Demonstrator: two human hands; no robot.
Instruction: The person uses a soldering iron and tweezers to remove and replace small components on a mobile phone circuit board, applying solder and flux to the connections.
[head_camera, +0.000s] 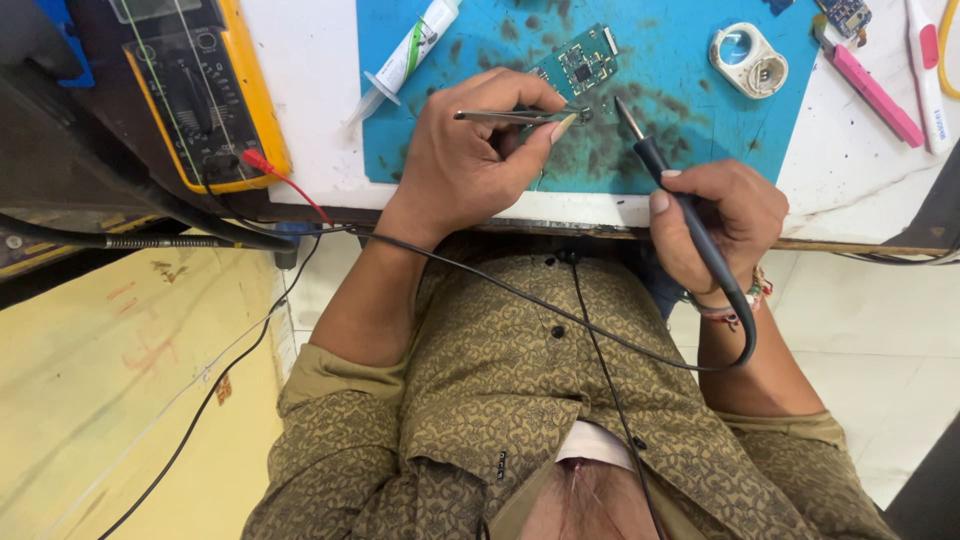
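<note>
Two bare hands work over a stained blue mat in the upper middle of the head view. At centre, the left hand is clenched around a pair of metal tweezers, pinched between thumb and fingers, and their tips reach a tiny dark part lying on the mat. Just above that part sits a small green circuit board, flat on the mat and slightly turned. Right of centre, the right hand grasps a black soldering iron like a pen; its tip points up and left, ending just beside the tweezer tips, though whether it touches the part cannot be told. The iron's black cord loops down past the wrist and runs leftward across the person's patterned brown shirt. At the upper left stands a yellow meter with a red lead. A syringe lies at the mat's top left edge, a white round case sits on the mat at upper right, and a pink tool rests on the white tabletop beyond.
</note>
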